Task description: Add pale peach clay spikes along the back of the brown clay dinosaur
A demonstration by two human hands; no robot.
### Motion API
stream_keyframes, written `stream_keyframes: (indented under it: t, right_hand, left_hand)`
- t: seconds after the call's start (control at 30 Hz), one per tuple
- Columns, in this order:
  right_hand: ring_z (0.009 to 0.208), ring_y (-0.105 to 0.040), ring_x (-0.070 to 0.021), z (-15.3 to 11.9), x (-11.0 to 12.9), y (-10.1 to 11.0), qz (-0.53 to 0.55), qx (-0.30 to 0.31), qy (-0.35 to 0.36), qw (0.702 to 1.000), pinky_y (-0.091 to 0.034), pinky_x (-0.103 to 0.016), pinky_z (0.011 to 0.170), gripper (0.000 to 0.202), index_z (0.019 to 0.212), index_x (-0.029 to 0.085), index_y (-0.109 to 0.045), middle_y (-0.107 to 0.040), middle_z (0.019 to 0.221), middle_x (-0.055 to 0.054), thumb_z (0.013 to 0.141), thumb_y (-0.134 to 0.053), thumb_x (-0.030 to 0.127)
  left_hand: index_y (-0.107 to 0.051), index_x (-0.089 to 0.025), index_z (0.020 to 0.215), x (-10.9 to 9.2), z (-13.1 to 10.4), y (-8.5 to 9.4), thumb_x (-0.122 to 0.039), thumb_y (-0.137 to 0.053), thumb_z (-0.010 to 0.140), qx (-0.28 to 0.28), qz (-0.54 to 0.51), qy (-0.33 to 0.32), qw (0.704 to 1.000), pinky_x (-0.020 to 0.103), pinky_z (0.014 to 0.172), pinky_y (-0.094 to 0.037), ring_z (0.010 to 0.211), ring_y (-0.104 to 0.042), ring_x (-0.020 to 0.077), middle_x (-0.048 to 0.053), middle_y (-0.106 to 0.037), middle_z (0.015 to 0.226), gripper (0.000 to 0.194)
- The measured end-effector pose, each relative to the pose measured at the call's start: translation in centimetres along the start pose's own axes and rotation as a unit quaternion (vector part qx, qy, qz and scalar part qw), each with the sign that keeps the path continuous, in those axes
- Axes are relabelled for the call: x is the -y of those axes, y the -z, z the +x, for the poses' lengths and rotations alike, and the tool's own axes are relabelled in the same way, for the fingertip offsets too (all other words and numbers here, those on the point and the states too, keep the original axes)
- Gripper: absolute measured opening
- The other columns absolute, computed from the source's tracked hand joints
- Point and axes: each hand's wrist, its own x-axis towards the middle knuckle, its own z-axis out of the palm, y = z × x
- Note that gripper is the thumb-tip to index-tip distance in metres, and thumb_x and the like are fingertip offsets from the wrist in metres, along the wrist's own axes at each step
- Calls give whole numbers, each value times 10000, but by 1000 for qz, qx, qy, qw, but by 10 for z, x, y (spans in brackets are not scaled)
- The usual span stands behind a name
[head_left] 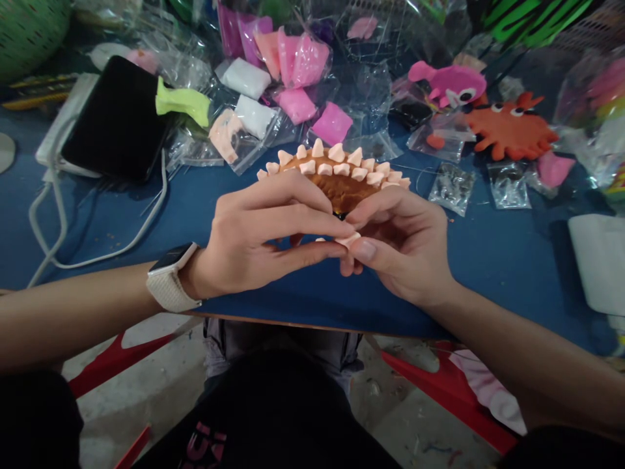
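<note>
The left hand (pixel 258 228) and right hand (pixel 415 247) pinch a small pale piece (pixel 347 239) between nearly closed fingertips; if soft, it wants light, even pressure. The spiked brown model (pixel 342 187) sits just beyond, at twelve o'clock, best left unbumped. The blue tabletop (pixel 303 299) carries a black tablet (pixel 117 120) at ten o'clock, an orange crab (pixel 512 130) at two; scraps litter the floor (pixel 390 384) toward six.
</note>
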Motion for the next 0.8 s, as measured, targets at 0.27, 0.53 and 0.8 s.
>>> stream_keyframes:
  t: [0.27,0.53,0.8]
  right_hand:
    - [567,-780,-138,-2,1,-1,-18,-19,27,999,-573,-228,423,197,1086,279,-855,-884,895,12,929,-974,297]
    - [579,-784,-138,-2,7,-7,-51,-36,57,996,-624,-251,481,218,1054,279,-856,-881,891,19,898,-1006,311]
    - [570,-784,-127,0,6,-4,-63,-37,71,995,-624,-220,475,327,1048,273,-861,-882,886,32,807,-1080,300]
  left_hand:
    - [-857,-349,1185,-2,0,-1,-393,-863,1047,-13,-2,13,1000,271,747,-649,824,-801,153,20,-845,1030,145]
    - [-872,-242,1109,1,2,-1,-355,-910,1011,-23,0,-5,1000,264,746,-667,832,-794,143,43,-843,996,155]
    - [-846,-272,1181,-6,0,0,-407,-855,1057,0,17,12,1000,274,760,-661,844,-774,142,38,-842,1061,183]
